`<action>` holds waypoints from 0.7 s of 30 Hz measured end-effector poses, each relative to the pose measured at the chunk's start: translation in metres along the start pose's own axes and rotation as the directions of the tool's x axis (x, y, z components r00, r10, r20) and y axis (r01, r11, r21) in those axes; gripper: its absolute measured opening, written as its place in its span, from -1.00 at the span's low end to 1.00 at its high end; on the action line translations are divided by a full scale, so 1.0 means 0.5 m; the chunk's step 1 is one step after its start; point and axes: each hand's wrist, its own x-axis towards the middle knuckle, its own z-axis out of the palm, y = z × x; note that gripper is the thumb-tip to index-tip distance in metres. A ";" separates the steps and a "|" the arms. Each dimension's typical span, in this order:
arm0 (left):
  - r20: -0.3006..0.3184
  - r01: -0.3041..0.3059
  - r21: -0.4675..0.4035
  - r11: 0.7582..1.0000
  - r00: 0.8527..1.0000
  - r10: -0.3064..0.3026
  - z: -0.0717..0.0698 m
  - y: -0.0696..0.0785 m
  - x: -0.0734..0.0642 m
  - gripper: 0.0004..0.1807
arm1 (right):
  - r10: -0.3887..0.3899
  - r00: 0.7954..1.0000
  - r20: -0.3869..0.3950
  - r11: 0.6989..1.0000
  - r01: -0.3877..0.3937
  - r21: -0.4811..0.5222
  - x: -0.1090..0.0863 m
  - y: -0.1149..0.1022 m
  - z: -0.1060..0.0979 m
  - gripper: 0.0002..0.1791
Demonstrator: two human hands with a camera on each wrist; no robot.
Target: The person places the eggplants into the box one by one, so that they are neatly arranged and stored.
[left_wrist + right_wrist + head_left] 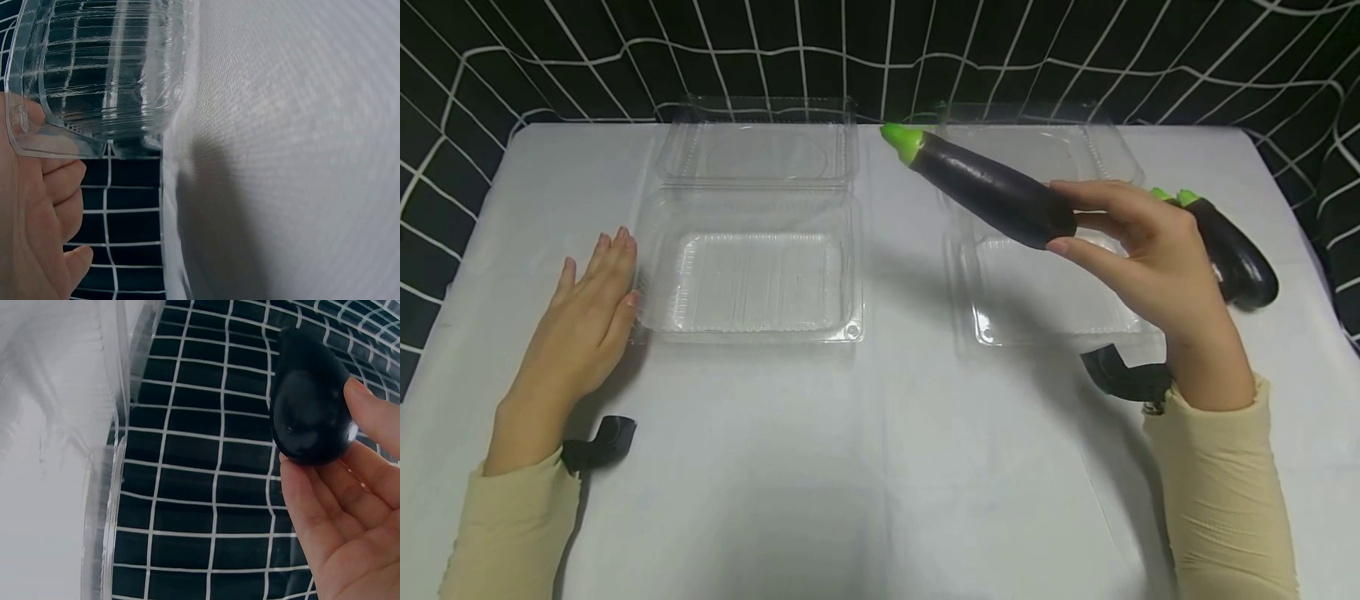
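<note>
My right hand [1150,258] pinches the rounded bottom end of a dark purple eggplant [988,187] between thumb and fingers. The eggplant is held up over the right clear plastic container [1052,292], its green stem end pointing left and away; the right wrist view shows the eggplant [315,400] end-on. My left hand [583,321] lies with straight fingers against the left side of another clear plastic container [760,283]. In the left wrist view, that container's corner [59,140] overlaps the left hand [37,219]. Both containers stand with their lids raised back.
At least two more eggplants [1236,254] lie on the white tabletop [820,467] at the right, partly hidden by my right hand. A dark background with a white grid [820,58] borders the table's back and sides.
</note>
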 end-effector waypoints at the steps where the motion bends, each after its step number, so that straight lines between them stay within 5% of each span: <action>1: 0.000 0.001 0.001 1.000 1.000 -0.001 0.000 0.000 0.000 -0.41 | -0.003 1.000 0.005 1.000 0.003 0.003 0.001 -0.001 0.002 -0.53; 12: -0.009 -0.001 0.004 1.000 1.000 0.001 0.002 0.000 -0.002 -0.40 | -0.042 0.997 0.069 0.994 0.049 -0.103 0.014 -0.016 0.024 -0.40; 21: -0.007 0.000 0.008 1.000 1.000 0.000 0.002 0.000 0.000 -0.41 | -0.084 0.991 0.105 0.994 0.091 -0.063 0.022 -0.028 0.047 -0.44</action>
